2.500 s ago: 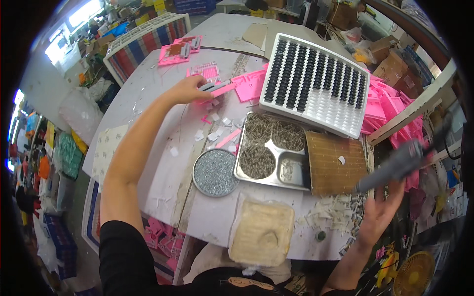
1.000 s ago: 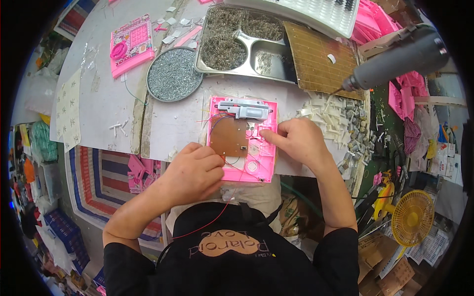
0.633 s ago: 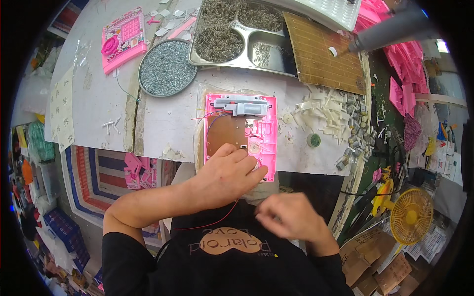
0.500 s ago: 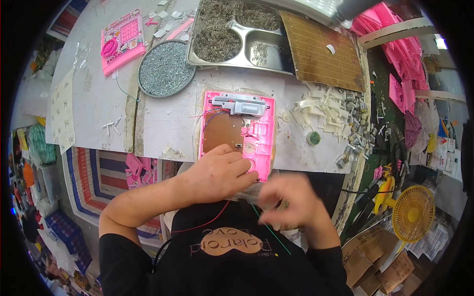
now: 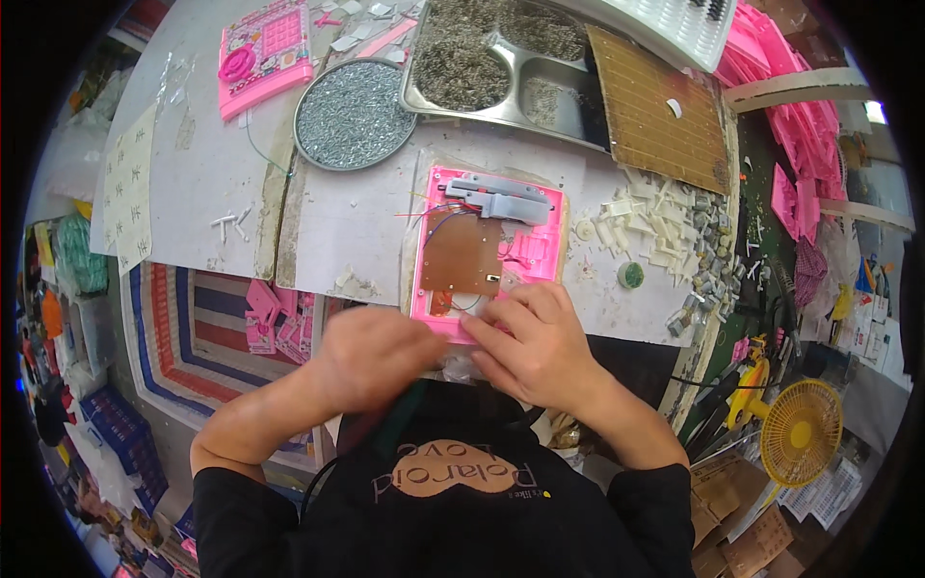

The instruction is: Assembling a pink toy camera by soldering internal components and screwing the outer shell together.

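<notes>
Your right hand (image 5: 540, 349) lies with its fingers (image 5: 520, 306) spread flat on the near edge of the pink plastic housing (image 5: 487, 252), pressing rather than clasping it, while your left hand (image 5: 374, 354) is blurred just left of them, so its grip cannot be told. Just beyond those fingertips sits the brown circuit board (image 5: 461, 252) inside the housing, with a grey part (image 5: 501, 197) at its far end and a round tray of screws (image 5: 353, 100) farther off to the left.

White printed sheet (image 5: 127, 188) at table's left edge
</notes>
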{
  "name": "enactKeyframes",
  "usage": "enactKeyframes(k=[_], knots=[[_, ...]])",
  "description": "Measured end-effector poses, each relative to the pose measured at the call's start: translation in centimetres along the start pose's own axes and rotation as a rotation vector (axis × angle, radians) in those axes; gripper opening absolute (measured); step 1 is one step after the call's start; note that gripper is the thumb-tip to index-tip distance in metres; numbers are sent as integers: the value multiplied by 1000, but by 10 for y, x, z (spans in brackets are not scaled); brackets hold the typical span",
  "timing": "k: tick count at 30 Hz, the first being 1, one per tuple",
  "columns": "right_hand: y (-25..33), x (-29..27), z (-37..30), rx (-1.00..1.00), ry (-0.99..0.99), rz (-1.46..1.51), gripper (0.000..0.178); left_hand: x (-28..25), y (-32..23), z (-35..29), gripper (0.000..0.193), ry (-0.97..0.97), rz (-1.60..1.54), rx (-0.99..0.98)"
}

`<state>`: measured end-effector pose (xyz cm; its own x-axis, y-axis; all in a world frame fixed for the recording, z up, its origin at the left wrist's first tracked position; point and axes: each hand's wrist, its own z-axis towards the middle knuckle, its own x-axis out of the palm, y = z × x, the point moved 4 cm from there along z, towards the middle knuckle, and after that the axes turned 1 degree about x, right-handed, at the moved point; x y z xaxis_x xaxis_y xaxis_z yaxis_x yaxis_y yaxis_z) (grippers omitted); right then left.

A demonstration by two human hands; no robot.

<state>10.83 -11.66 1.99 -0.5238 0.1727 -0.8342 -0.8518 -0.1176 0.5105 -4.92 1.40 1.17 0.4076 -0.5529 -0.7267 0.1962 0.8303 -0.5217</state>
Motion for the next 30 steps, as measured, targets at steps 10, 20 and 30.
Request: enactKeyframes(k=[10,20,30], knots=[[28,34,23,61,-57,-46,36,27,-16,-45,16,285,-51,-237],[2,-2,18,52,78,58,43,9,32,-20,21,123,-182,-90],[-298,-226,32,553,-648,-83,13,2,35,3,18,270,-223,-71]])
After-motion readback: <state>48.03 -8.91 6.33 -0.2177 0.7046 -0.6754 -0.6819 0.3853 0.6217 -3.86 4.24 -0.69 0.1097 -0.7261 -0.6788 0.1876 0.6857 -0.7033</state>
